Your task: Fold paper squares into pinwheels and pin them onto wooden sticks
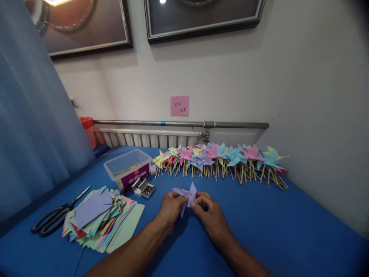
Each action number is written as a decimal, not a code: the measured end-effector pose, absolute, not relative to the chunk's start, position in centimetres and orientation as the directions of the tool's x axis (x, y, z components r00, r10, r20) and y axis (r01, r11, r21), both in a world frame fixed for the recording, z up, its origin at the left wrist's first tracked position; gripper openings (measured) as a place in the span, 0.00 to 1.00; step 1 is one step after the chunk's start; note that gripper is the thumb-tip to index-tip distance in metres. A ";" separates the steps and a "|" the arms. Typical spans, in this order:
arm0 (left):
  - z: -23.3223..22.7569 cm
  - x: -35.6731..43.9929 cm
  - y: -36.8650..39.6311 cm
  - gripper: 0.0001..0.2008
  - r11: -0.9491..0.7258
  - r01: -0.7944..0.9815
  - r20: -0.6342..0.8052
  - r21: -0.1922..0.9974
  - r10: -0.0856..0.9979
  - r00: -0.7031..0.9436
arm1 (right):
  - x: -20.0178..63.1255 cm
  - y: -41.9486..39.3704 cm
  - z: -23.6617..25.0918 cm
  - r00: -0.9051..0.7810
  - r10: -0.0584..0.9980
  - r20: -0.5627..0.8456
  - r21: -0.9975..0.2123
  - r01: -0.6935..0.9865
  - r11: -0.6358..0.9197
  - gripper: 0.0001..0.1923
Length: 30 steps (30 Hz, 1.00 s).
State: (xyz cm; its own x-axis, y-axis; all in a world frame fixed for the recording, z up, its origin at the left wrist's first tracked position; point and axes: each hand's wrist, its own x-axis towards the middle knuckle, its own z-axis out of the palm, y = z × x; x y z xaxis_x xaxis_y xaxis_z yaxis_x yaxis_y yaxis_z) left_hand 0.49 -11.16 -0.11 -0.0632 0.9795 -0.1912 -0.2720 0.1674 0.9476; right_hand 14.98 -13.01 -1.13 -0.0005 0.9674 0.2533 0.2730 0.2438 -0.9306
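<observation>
A purple paper pinwheel (pixel 191 194) is held up between my two hands, just above the blue tabletop (pixel 248 231). My left hand (pixel 172 207) pinches its left side, thumb pressed near the centre. On the right side, my right hand (pixel 210 211) closes thumb and fingers on the paper by the middle. No stick shows on this pinwheel. Left of my hands stands a small open box (pixel 144 188) of metal pins. Behind it is a clear plastic tub (pixel 127 169) with a purple label and some thin wooden sticks inside.
Many finished pinwheels (pixel 215 154) on sticks lie in a row along the back. Coloured paper sheets (pixel 103 223) are piled at the left, beside black-handled scissors (pixel 59 213). A metal pipe (pixel 138 123) and radiator run behind. A blue curtain (pixel 31 115) hangs at the left.
</observation>
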 end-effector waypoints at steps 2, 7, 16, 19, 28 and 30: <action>0.0 0.6 -11.2 0.10 0.169 -0.256 -0.198 0.952 0.976 -0.091 | 14.9 -12.8 -1.4 0.030 0.974 0.224 -0.944 0.256 0.209 0.12; 0.1 0.7 -11.4 0.10 0.179 -0.259 -0.210 0.949 0.973 -0.097 | 14.8 -12.7 -1.5 0.066 0.985 0.158 -0.950 0.281 0.134 0.11; -0.2 0.9 -11.4 0.11 0.153 -0.218 -0.172 0.964 0.982 -0.073 | 15.0 -12.2 -1.4 0.062 0.995 0.082 -0.953 0.298 0.060 0.10; 0.1 1.1 -11.6 0.12 0.150 -0.219 -0.167 0.964 0.984 -0.061 | 15.1 -12.4 -1.1 0.035 0.997 0.072 -0.954 0.294 0.059 0.11; 0.1 0.7 -11.4 0.14 0.170 -0.301 -0.177 0.938 0.984 0.001 | 15.1 -11.8 -1.9 0.130 0.989 0.070 -0.997 -0.010 0.072 0.21; 0.0 0.5 -11.4 0.14 0.186 -0.324 -0.179 0.928 0.982 0.053 | 15.2 -11.4 -2.7 0.069 0.997 0.042 -0.987 -0.151 0.052 0.26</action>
